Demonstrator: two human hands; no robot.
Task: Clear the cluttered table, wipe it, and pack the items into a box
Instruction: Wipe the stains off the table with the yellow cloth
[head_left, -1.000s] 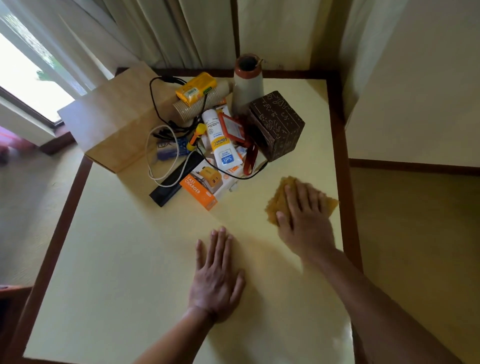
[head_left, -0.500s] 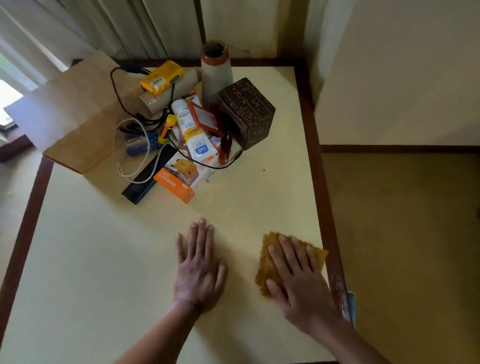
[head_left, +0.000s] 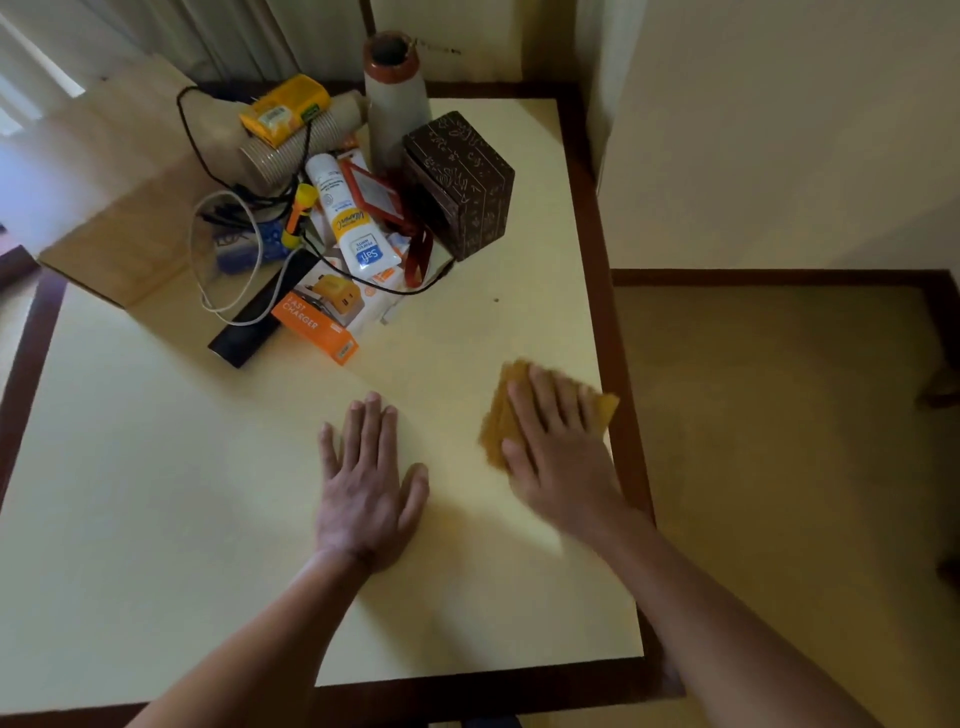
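Right hand (head_left: 561, 457) flat on folded mustard-yellow cloth (head_left: 498, 415), grip apart, pressing it near right rim of pale yellow, dark-edged bench (head_left: 156, 493). Left hand (head_left: 369, 483) splayed flat, empty. Risk: long stroke carries cloth off rim, or into orange charger carton (head_left: 314, 325), scattering uncleared clutter.

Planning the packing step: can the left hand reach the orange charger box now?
Probably yes: left hand lies flat and empty; orange charger box lies nearest it, bare table between.

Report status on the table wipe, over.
Left hand flat on bare table. Right hand pressing yellow cloth flat near right edge. Clutter pile heaped at far end, not yet packed, apart from cloth.
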